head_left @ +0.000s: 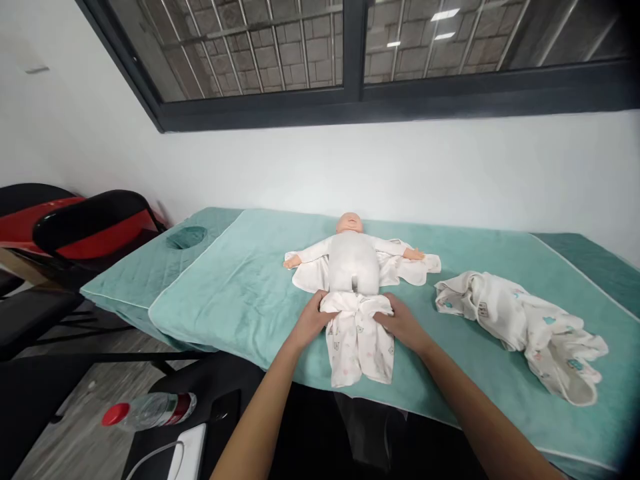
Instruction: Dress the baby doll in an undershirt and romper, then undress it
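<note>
A baby doll (354, 259) lies on its back on the green bed cover, arms spread and head toward the wall. Patterned white baby pants (359, 340) cover its legs, with the waistband below the white torso. My left hand (315, 320) grips the left side of that waistband, thumb on top. On the opposite side, my right hand (403, 321) pinches the waistband in the same way. Beneath the doll's arms spreads an opened white baby shirt (407, 268). The doll's legs are hidden inside the cloth.
A crumpled white patterned garment (525, 327) lies to the right on the bed (240, 280). Lower left, a black chair seat holds a red-capped bottle (155, 410), a dark phone (225, 408) and a white power bank (189, 452). Red-and-black chairs (100, 227) stand at left.
</note>
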Demonstrator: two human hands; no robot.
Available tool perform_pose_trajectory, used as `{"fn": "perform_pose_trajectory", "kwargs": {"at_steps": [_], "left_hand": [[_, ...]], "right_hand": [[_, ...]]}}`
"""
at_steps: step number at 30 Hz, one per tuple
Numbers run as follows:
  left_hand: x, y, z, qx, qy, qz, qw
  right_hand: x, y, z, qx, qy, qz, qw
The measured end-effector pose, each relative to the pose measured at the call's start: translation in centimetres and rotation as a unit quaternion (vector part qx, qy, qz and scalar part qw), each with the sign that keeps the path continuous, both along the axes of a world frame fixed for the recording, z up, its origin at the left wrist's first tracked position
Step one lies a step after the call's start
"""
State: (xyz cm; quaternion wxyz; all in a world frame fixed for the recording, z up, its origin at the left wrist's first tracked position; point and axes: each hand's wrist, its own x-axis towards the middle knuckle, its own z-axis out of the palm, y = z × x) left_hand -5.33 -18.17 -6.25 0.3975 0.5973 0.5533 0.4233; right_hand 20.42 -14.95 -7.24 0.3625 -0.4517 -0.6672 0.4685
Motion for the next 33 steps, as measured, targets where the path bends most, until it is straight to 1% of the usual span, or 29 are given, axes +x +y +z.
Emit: {"fn": "perform_pose_trajectory", "kwargs": {"at_steps": [2,3,4,6,8,10,11,12,13,15,16,17,18,19,20,23,25,27,28,29,30,32,33], "left_hand": [[-0.1,-1.0,1.2,-0.017,0.016,-0.083,0.996],[-0.1,-1.5,1.6,-0.014,0.038,-0.11,0.993],[0.0,-1.8,2.0,-0.001,0.066,-0.121,0.99],[0.4,-2.4,2.3,0.036,0.117,-0.105,0.987],[0.9,-2.9,2.2,0.053,0.145,-0.057,0.986],[1.3,-3.6,1.9,0.04,0.155,0.001,0.987],[1.4,-4.1,1.8,0.028,0.154,0.022,0.987],[1.4,-4.7,1.7,0.02,0.146,0.03,0.989],[1.5,-5.4,1.7,0.018,0.133,0.024,0.991],[1.5,-6.9,1.7,0.033,0.118,-0.027,0.992],[1.6,-7.6,1.7,0.045,0.123,-0.063,0.989],[1.7,-8.3,1.7,0.058,0.139,-0.096,0.984],[1.9,-8.9,1.6,0.071,0.165,-0.12,0.976],[2.1,-9.3,1.4,0.084,0.195,-0.129,0.969],[2.4,-9.6,1.3,0.096,0.225,-0.126,0.961],[3.2,-9.6,0.7,0.115,0.285,-0.078,0.948],[3.6,-9.2,0.5,0.113,0.304,-0.056,0.944],[3.9,-8.9,0.8,0.11,0.314,-0.036,0.943],[4.0,-8.8,1.1,0.104,0.314,-0.027,0.943],[4.1,-8.8,1.6,0.094,0.309,-0.026,0.946],[4.0,-8.8,2.3,0.08,0.299,-0.034,0.95],[3.6,-9.1,4.5,0.055,0.263,-0.081,0.96],[3.3,-9.3,5.9,0.049,0.237,-0.12,0.963]], "right_hand": [[0.3,-1.0,0.6,0.04,-0.025,0.041,0.998],[0.4,-1.4,0.9,0.064,-0.041,0.058,0.995],[0.4,-1.8,1.0,0.086,-0.059,0.069,0.992],[0.2,-2.2,1.2,0.1,-0.082,0.059,0.99],[-0.1,-2.3,1.2,0.067,-0.074,0.018,0.995],[0.0,-2.3,1.3,0.027,-0.057,-0.015,0.998],[0.2,-2.5,1.3,0.014,-0.053,-0.011,0.998],[0.5,-2.7,1.4,0.007,-0.052,0.01,0.999],[0.9,-3.1,1.5,0.005,-0.051,0.042,0.998],[1.7,-4.2,1.5,0.018,-0.059,0.109,0.992],[2.0,-4.9,1.4,0.04,-0.073,0.133,0.988],[2.1,-5.6,1.2,0.072,-0.095,0.144,0.982],[2.1,-6.2,1.0,0.11,-0.124,0.14,0.976],[1.8,-6.8,0.7,0.149,-0.158,0.124,0.968],[1.5,-7.3,0.5,0.185,-0.191,0.104,0.958],[0.3,-8.2,-0.3,0.273,-0.269,0.056,0.922],[-0.1,-8.5,-0.4,0.321,-0.298,0.056,0.897],[0.0,-8.6,0.1,0.35,-0.312,0.058,0.881],[0.2,-8.6,0.6,0.35,-0.314,0.062,0.88],[0.4,-8.6,1.2,0.338,-0.31,0.071,0.886],[0.7,-8.5,2.1,0.311,-0.3,0.092,0.897],[1.2,-8.3,4.5,0.22,-0.263,0.176,0.923],[1.5,-8.2,6.0,0.165,-0.242,0.23,0.928]]}}
